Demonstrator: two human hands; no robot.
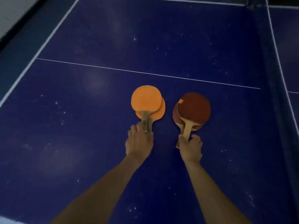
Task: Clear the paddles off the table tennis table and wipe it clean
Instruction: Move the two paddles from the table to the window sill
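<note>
Two orange paddles (146,101) lie stacked on the dark blue table (80,126), blades pointing away from me. My left hand (139,141) grips their wooden handles from below. Just to the right, two dark red paddles (193,109) are stacked the same way. Around their handles curl the fingers of my right hand (191,147). Both stacks seem to touch the table surface. White specks of dust dot the blue top.
A thin white centre line (145,73) crosses the table beyond the paddles. The net (275,62) runs along the right side, with the other table half behind it. The table's left edge line (40,49) borders a grey floor at the upper left.
</note>
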